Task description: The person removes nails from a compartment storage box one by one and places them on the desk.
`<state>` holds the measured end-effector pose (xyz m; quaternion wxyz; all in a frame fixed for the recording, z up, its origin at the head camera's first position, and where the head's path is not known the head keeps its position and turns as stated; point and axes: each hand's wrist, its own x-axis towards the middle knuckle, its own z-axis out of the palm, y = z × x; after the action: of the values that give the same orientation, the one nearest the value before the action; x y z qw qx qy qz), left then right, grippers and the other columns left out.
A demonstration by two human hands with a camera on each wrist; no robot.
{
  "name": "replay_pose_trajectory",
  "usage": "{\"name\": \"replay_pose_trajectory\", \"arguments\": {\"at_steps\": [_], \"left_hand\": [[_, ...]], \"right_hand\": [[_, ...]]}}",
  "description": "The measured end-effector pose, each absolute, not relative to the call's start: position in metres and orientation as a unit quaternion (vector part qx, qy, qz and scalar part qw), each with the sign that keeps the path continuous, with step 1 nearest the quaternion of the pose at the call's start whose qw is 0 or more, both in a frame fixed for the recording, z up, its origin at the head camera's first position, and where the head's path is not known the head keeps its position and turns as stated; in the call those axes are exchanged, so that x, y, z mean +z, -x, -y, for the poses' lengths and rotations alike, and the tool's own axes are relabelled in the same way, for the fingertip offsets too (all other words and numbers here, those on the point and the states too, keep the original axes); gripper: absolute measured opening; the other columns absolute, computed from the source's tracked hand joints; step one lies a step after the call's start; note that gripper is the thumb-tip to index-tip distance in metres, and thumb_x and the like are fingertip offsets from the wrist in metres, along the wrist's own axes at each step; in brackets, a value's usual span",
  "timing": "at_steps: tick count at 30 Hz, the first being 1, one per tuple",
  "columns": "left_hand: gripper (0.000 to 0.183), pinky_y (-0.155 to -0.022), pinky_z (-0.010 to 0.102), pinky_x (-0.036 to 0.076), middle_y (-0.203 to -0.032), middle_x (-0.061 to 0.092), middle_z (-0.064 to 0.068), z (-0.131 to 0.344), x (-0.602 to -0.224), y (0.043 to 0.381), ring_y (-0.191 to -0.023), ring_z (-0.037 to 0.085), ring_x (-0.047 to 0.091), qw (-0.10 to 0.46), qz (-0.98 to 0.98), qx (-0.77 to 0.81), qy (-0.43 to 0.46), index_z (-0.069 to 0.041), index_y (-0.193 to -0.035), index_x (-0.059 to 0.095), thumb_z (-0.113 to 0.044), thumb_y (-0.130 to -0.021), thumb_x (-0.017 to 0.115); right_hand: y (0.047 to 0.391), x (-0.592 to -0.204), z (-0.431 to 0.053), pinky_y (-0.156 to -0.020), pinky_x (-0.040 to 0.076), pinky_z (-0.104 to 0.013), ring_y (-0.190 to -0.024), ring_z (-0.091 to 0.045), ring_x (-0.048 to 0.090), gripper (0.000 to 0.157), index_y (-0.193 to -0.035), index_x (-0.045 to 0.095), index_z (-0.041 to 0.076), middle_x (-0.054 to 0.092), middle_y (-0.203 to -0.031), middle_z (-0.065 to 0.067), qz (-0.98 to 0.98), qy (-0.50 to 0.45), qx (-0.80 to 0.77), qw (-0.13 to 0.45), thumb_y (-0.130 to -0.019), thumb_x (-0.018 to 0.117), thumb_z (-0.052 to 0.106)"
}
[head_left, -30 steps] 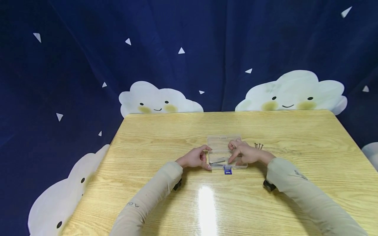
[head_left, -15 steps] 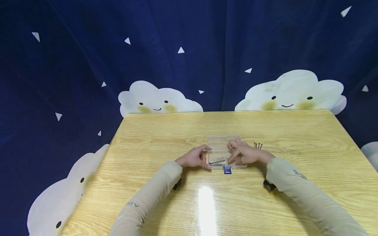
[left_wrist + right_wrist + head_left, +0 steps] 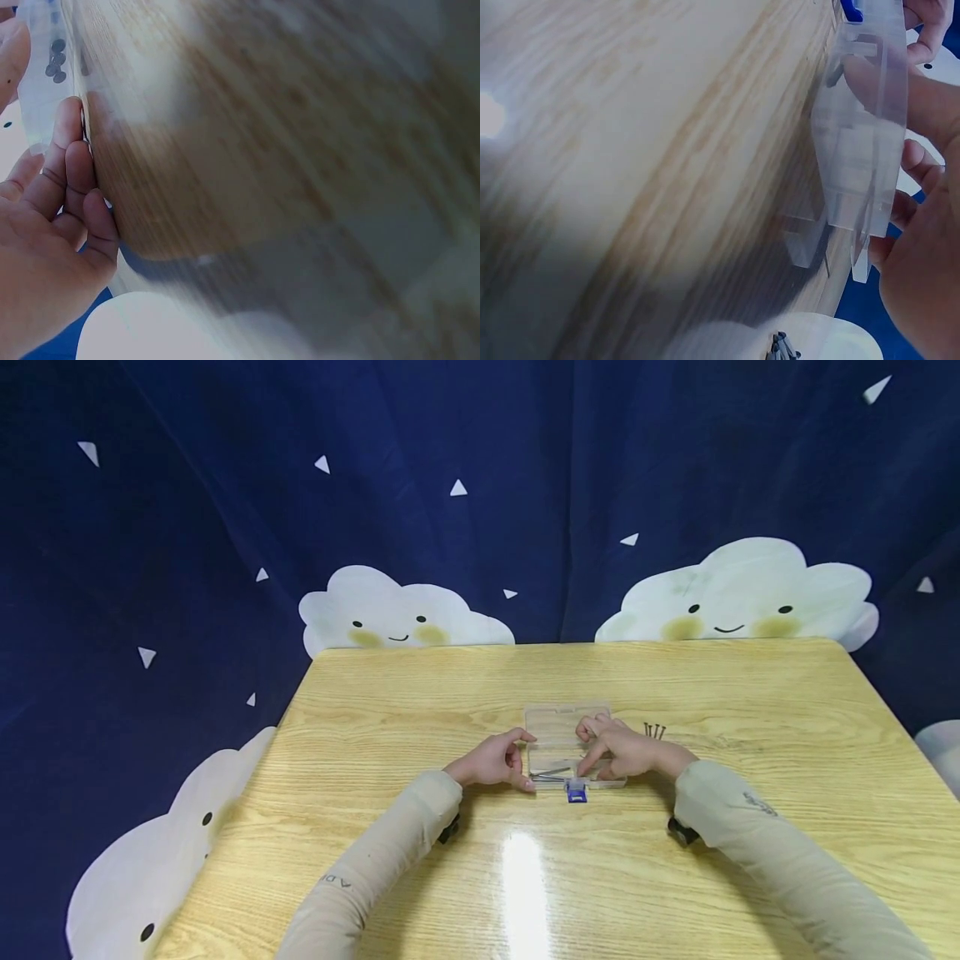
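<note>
A clear plastic box [image 3: 555, 758] lies with its lid [image 3: 566, 720] swung open away from the person and a blue latch [image 3: 577, 793] at its front. Long thin metal screws [image 3: 550, 774] lie in its left compartment. My left hand [image 3: 497, 758] grips the left end, thumb at the front and index finger at the back. My right hand [image 3: 626, 750] reaches down into the box, index finger and thumb lowered inside. Through the clear wall in the right wrist view, a small dark piece [image 3: 835, 75] shows at a fingertip; I cannot tell whether it is pinched.
Several screws [image 3: 655, 731] lie on the wooden table [image 3: 405, 693] just right of the open lid. A dark blue curtain [image 3: 420, 485] with white clouds hangs behind the table. Light reflects off the table [image 3: 525, 893] in front of the box.
The view shifts very slightly. Both hands keep their places at the box, and nothing else visibly moves.
</note>
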<state>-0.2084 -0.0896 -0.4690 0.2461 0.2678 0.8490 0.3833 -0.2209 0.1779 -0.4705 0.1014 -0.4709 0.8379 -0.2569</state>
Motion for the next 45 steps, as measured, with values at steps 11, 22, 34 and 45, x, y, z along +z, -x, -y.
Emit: {"name": "replay_pose_trajectory", "arguments": {"at_steps": [11, 22, 34, 45], "left_hand": [[0.072, -0.066, 0.023, 0.043, -0.072, 0.06, 0.006, 0.091, -0.469, 0.208, -0.061, 0.012, 0.053, 0.253, -0.846, 0.387, -0.265, -0.006, -0.132, 0.039, -0.019, -0.073, 0.078], [0.07, -0.065, 0.022, 0.043, -0.071, 0.06, 0.006, 0.09, -0.469, 0.209, -0.06, 0.011, 0.052, 0.247, -0.846, 0.391, -0.267, -0.005, -0.131, 0.04, -0.016, -0.073, 0.078], [0.07, -0.064, 0.022, 0.043, -0.071, 0.06, 0.006, 0.09, -0.47, 0.209, -0.06, 0.01, 0.051, 0.246, -0.845, 0.391, -0.271, -0.004, -0.131, 0.041, -0.016, -0.073, 0.078], [0.071, -0.065, 0.021, 0.043, -0.071, 0.06, 0.005, 0.089, -0.47, 0.209, -0.06, 0.008, 0.052, 0.241, -0.851, 0.379, -0.272, -0.004, -0.131, 0.041, -0.016, -0.072, 0.078]], "right_hand": [[0.22, -0.472, -0.18, -0.069, 0.02, -0.033, -0.084, -0.016, 0.025, 0.025, -0.083, 0.073, 0.028, 0.035, -0.092, 0.003, -0.819, 0.51, -0.258, 0.056, -0.067, 0.076, 0.009], [0.22, -0.468, -0.178, -0.074, 0.024, -0.035, -0.088, -0.017, 0.028, 0.02, -0.079, 0.074, 0.026, 0.038, -0.094, 0.001, -0.85, 0.47, -0.218, 0.096, -0.067, 0.076, 0.01], [0.219, -0.466, -0.178, -0.073, 0.024, -0.035, -0.086, -0.017, 0.027, 0.021, -0.073, 0.072, 0.025, 0.038, -0.092, -0.001, -0.838, 0.475, -0.251, 0.096, -0.065, 0.074, 0.006], [0.219, -0.467, -0.18, -0.071, 0.02, -0.036, -0.082, -0.017, 0.026, 0.018, -0.069, 0.069, 0.021, 0.035, -0.085, 0.003, -0.817, 0.477, -0.313, 0.09, -0.064, 0.076, 0.005]]}}
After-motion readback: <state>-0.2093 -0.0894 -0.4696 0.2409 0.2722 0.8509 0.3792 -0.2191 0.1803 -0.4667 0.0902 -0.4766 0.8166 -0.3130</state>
